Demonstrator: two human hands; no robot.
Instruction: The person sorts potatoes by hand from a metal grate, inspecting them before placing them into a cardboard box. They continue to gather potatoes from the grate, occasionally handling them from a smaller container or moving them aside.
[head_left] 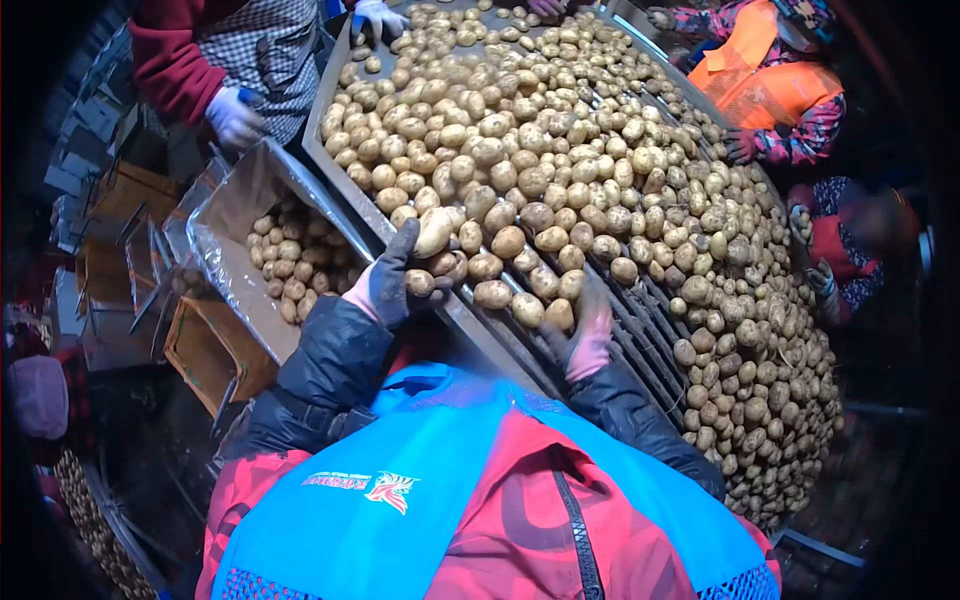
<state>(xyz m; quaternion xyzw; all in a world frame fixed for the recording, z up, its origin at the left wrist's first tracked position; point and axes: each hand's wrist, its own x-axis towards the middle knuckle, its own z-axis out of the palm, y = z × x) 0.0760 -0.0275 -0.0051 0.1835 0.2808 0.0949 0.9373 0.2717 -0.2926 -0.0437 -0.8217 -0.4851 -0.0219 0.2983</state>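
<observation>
My left hand, in a dark glove with a pink cuff, curls its fingers around a potato at the left edge of the sorting table. A larger pale potato lies against the thumb of that hand. My right hand, gloved alike and blurred by motion, is over the dark slats, its thumb and fingers apart. Nearest to it is a brownish potato, at the front of the heap. Several more potatoes lie between my two hands.
Potatoes cover much of the metal table. A plastic-lined crate with potatoes stands at the left. Wooden-framed boxes are below it. A person in a checked apron works opposite; others, one in an orange vest, line the right side.
</observation>
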